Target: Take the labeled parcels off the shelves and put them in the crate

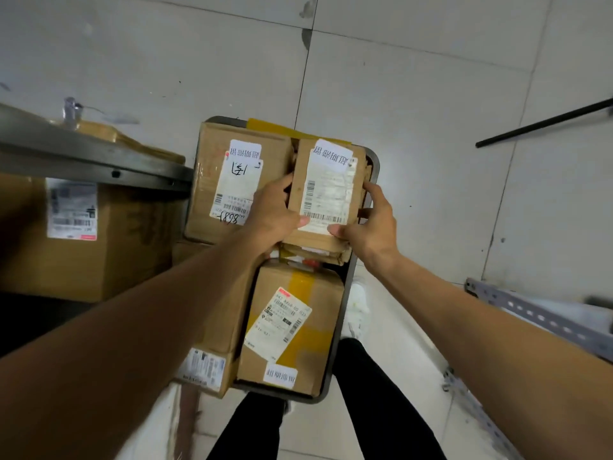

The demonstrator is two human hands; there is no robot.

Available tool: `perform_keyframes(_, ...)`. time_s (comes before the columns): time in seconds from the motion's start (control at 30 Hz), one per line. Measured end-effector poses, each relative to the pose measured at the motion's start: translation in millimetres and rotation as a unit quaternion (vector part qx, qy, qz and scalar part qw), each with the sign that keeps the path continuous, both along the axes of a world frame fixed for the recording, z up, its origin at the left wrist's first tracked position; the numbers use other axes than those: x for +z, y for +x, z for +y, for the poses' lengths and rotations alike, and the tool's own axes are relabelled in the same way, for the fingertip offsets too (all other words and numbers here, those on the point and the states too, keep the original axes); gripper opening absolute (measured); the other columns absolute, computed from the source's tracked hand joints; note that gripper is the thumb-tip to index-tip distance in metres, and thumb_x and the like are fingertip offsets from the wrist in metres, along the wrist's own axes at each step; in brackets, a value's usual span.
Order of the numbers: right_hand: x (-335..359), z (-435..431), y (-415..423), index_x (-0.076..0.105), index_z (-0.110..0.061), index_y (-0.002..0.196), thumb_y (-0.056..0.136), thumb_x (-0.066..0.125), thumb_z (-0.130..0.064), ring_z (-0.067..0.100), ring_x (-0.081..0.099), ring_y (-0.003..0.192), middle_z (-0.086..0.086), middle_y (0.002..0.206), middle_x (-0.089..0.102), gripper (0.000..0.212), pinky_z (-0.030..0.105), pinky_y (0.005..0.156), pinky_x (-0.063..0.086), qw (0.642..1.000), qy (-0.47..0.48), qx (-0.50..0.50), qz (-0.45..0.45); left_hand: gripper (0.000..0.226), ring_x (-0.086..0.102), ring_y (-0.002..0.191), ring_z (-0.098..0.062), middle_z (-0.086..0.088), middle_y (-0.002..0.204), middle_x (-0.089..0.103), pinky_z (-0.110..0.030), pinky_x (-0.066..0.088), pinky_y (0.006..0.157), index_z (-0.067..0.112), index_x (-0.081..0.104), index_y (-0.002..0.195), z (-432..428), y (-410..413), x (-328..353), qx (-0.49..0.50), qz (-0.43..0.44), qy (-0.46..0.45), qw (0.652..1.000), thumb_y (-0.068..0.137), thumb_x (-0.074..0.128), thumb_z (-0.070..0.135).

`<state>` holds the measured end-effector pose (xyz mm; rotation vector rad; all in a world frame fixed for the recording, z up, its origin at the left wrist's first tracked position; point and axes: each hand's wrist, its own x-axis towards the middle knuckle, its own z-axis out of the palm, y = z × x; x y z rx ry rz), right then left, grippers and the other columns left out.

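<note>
I look straight down at a dark crate (345,313) on the floor, filled with cardboard parcels. A small brown parcel with a white barcode label (326,190) is held over the crate's far right part. My left hand (275,214) grips its left edge, thumb on the label's near end. My right hand (371,220) grips its right edge, thumb on the near corner. A larger labeled parcel (232,184) lies at the crate's far left. Another labeled parcel with yellow tape (292,327) fills the near end. A box with a label (204,366) sits at the crate's near left.
A metal shelf edge (93,154) juts in at left, with a big labeled carton (76,240) under it. Perforated shelf rails (537,313) run along the right. A black rod (544,122) lies on the tiled floor. My legs and a white shoe (356,310) stand by the crate.
</note>
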<state>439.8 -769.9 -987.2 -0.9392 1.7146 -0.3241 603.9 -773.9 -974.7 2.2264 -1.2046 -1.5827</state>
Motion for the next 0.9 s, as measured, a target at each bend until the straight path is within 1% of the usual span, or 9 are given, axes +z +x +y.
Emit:
perform_keyframes(0.07,-12,-5,4,0.039,-0.023,0.139,0.067,0.080,0.007,0.008,0.055,0.085,-0.016,0.096,0.052,0.088,0.015,0.065,0.054,1.000,-0.007,0.005,0.001,0.066,0.060,0.112,-0.020,-0.001,0.119,0.065,-0.028,0.049,0.087,0.022,0.052,0.133,-1,0,-10,0.004,-0.010,-0.013,1.000,0.076,0.076,0.000)
perform_keyframes(0.13,-21,-8,6,0.038,-0.024,0.139,0.069,0.078,0.008,0.010,0.055,0.092,-0.011,0.099,0.053,0.087,0.010,0.059,0.051,1.000,-0.004,0.020,0.004,0.066,0.059,0.113,-0.022,-0.002,0.121,0.064,-0.032,0.049,0.090,0.022,0.051,0.133,0,0,-20,0.008,-0.021,-0.013,1.000,0.076,0.075,0.000)
perform_keyframes(0.23,-30,-10,5,0.033,-0.024,0.143,0.071,0.077,0.007,0.021,0.057,0.110,-0.002,0.113,0.056,0.090,0.035,0.085,0.057,0.999,0.012,0.036,0.006,0.069,0.058,0.114,-0.024,-0.003,0.122,0.062,-0.043,0.051,0.094,0.022,0.047,0.136,3,-4,-30,-0.003,-0.025,-0.012,1.000,0.076,0.076,0.003)
perform_keyframes(0.3,-33,-10,0,0.031,-0.025,0.145,0.071,0.078,0.006,0.023,0.056,0.115,0.000,0.119,0.058,0.093,0.043,0.092,0.054,0.999,0.016,0.043,0.009,0.072,0.056,0.117,-0.024,-0.004,0.124,0.060,-0.043,0.051,0.095,0.021,0.043,0.138,3,-9,-34,0.001,-0.016,-0.009,1.000,0.077,0.075,0.001)
perform_keyframes(0.43,-27,-10,-4,0.028,-0.025,0.148,0.070,0.080,0.002,0.025,0.054,0.119,0.003,0.127,0.056,0.098,0.047,0.095,0.051,0.998,0.032,0.053,0.022,0.079,0.051,0.124,-0.025,-0.006,0.132,0.055,-0.045,0.049,0.098,0.019,0.032,0.145,1,-11,-28,-0.007,-0.015,0.015,1.000,0.079,0.073,-0.001)
perform_keyframes(0.5,-19,-13,-2,0.028,-0.023,0.149,0.069,0.083,-0.001,0.026,0.053,0.122,0.004,0.130,0.056,0.099,0.048,0.097,0.050,0.997,0.039,0.060,0.029,0.083,0.053,0.121,-0.025,-0.006,0.132,0.054,-0.033,0.055,0.083,0.018,0.028,0.147,0,-9,-19,-0.014,-0.015,0.031,0.999,0.079,0.072,-0.002)
perform_keyframes(0.57,-6,-17,0,0.033,-0.019,0.145,0.068,0.085,-0.006,0.027,0.055,0.120,0.004,0.129,0.057,0.094,0.043,0.095,0.051,0.996,0.033,0.078,0.041,0.081,0.055,0.115,-0.024,-0.006,0.128,0.054,-0.019,0.047,0.067,0.017,0.030,0.145,-3,-8,-4,-0.030,-0.042,0.029,0.998,0.079,0.072,0.000)
perform_keyframes(0.7,34,-28,3,0.041,-0.012,0.131,0.069,0.086,-0.017,0.029,0.057,0.115,0.007,0.125,0.059,0.077,0.031,0.080,0.047,0.981,0.003,0.170,0.096,0.079,0.054,0.115,-0.027,-0.010,0.127,0.053,-0.035,0.048,0.091,0.014,0.033,0.144,-10,-5,41,-0.088,-0.081,0.014,0.993,0.077,0.075,0.010)
perform_keyframes(0.9,126,-52,4,0.038,-0.011,0.140,0.068,0.086,-0.020,0.030,0.047,0.124,0.011,0.135,0.048,0.087,0.040,0.101,0.045,0.915,-0.063,0.371,0.144,0.058,0.057,0.111,-0.025,-0.005,0.125,0.058,-0.039,0.049,0.092,0.017,0.050,0.131,-27,-3,131,-0.195,-0.147,-0.030,0.969,0.079,0.076,0.015)
